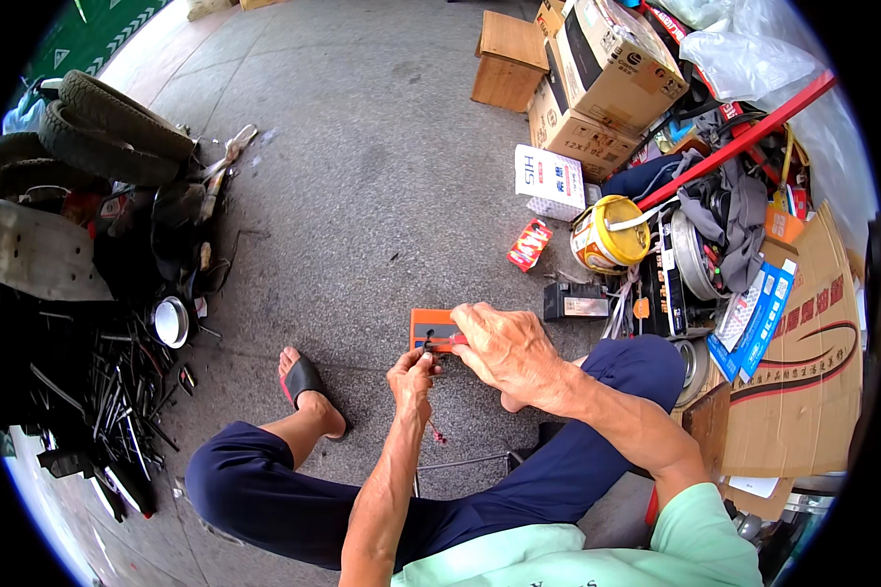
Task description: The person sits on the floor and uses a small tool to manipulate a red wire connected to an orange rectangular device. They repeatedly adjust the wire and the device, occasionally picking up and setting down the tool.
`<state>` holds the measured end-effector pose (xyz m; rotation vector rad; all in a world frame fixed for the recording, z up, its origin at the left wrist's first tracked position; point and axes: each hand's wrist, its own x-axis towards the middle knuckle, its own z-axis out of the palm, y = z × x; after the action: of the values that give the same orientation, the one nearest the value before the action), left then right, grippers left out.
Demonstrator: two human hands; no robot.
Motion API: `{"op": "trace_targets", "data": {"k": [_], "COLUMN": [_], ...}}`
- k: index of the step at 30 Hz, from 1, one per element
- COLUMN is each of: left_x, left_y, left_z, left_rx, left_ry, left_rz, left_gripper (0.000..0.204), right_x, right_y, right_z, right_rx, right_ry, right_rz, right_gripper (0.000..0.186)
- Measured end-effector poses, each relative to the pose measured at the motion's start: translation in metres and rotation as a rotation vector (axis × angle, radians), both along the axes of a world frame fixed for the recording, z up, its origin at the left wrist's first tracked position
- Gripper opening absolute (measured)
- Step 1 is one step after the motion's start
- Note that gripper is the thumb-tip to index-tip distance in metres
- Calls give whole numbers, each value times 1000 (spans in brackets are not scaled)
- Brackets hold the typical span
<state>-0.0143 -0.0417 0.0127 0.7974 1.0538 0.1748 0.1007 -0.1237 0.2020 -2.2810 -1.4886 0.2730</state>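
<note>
In front of my knees, an orange case with a dark grey face (431, 318) lies under my hands, partly covered by them. My left hand (413, 380) pinches a short dark wire (427, 342) at the case's near edge. Below those fingers hangs a thin lead with a small reddish connector (440, 437). My right hand (504, 357) reaches over the right side of the case with its fingers closed. Something small and red shows at its fingertips, and I cannot make out what it is.
To the right are a black battery (576, 301), a yellow-lidded bucket (610, 235), a red box (530, 245), a white box (550, 182) and stacked cartons (597, 88). Old tyres (113, 127) and scattered tools (117, 401) lie on the left. A wooden stool (509, 59) stands further off.
</note>
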Motion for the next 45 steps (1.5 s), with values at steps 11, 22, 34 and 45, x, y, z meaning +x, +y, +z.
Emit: {"op": "trace_targets", "data": {"k": [11, 22, 34, 45], "left_x": [2, -2, -1, 1], "left_y": [-10, -4, 1, 0], "left_z": [2, -7, -4, 1], "left_rx": [148, 120, 119, 165], "left_ry": [-62, -92, -36, 39], "left_rz": [127, 75, 9, 1], "left_gripper": [22, 23, 25, 25], "right_x": [-5, -6, -2, 1], "right_y": [18, 23, 25, 25], "right_z": [-1, 4, 4, -6], "right_rx": [-33, -74, -144, 16], "right_ry": [19, 22, 30, -95], "right_rz": [122, 27, -10, -31], "right_gripper": [28, 25, 26, 28]}}
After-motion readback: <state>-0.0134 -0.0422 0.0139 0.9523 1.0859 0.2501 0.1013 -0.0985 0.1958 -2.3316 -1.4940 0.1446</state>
